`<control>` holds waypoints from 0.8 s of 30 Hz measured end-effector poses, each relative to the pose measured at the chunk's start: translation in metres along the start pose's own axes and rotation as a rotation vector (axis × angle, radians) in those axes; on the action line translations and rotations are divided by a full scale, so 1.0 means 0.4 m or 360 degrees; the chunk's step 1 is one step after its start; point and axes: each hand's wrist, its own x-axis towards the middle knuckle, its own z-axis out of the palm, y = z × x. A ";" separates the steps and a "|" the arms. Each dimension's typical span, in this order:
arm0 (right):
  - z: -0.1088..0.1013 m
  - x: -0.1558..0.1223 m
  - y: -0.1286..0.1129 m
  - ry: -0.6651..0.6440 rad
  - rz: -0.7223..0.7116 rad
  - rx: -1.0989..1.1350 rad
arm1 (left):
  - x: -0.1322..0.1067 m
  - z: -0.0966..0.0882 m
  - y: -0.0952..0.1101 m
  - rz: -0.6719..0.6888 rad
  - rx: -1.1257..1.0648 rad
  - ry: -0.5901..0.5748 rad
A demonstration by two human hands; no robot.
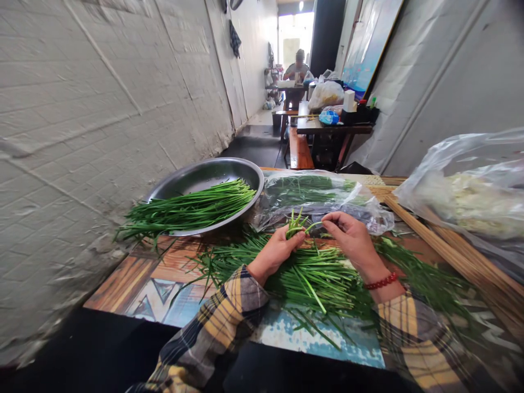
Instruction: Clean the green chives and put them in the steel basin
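Note:
My left hand (278, 250) is closed around a small bunch of green chive stalks (295, 224), whose tips stick up above the fist. My right hand (351, 236) pinches one thin stalk of that bunch between thumb and fingers; a red bead bracelet sits on its wrist. Both hands hover over a loose heap of chives (315, 278) spread across the patterned table (155, 284). A steel basin (196, 176) at the far left holds a laid-out row of chives (188, 210) that hangs over its rim.
A clear plastic bag with more chives (319, 196) lies behind my hands. Another bag with pale contents (470, 202) sits at the right, beside a bundle of wooden skewers (450, 254). A white brick wall runs along the left. A person sits at distant tables down the corridor.

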 end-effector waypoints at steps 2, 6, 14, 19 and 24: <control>-0.003 0.001 -0.001 0.0009 -0.0009 0.0062 | 0.001 -0.002 0.003 -0.0033 -0.0047 -0.0025; -0.001 0.000 -0.012 -0.0047 0.0072 0.0378 | 0.002 -0.004 0.007 -0.0098 -0.0259 0.0030; -0.001 -0.010 -0.051 -0.0136 0.0381 0.0902 | 0.003 0.000 0.023 -0.0071 -0.0376 0.0125; 0.014 -0.015 -0.058 -0.0083 0.0360 0.0817 | -0.003 0.018 0.055 0.0088 -0.0064 0.0103; 0.025 -0.021 -0.060 0.0106 0.0235 0.0598 | -0.009 0.033 0.054 0.0175 0.0089 0.0068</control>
